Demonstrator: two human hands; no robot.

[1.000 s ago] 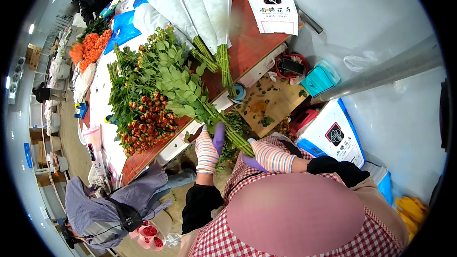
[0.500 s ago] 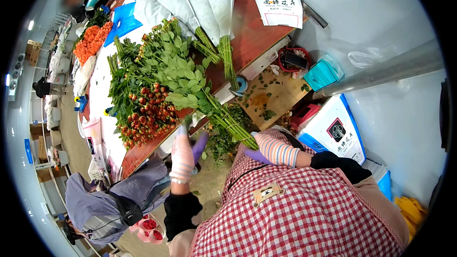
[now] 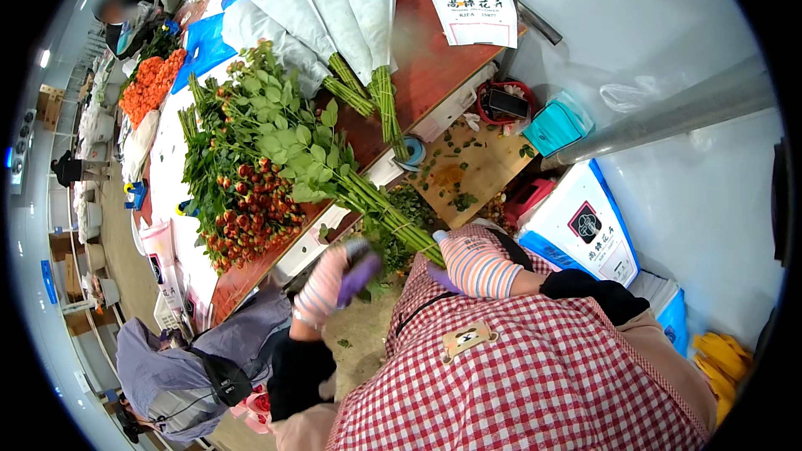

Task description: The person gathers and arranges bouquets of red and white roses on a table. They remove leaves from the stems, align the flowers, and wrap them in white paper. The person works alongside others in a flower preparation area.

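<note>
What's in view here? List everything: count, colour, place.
Table: one, red, top centre
Stems: one bunch, green, centre
Roses: many, orange-red, on table
Wraps: several, white, on table
Sheet: one, blue, upper left
Flowers: many, orange, upper left
Printed bag: one, white, table's right corner
Ring: one, blue, table's right edge
Board: one, brown, right of table
Basket: one, red, right of table
Phone: one, black, in basket
Container: one, teal, beside basket
Pole: one, grey, right
Sack: one, white-blue, right
Cloth: one, yellow, lower right
People: at least three, grey or dark, left
Apron: one, red-white, lower centre
Left grip: one, striped, near table, hold unclear
Right grip: one, striped, on stems
</note>
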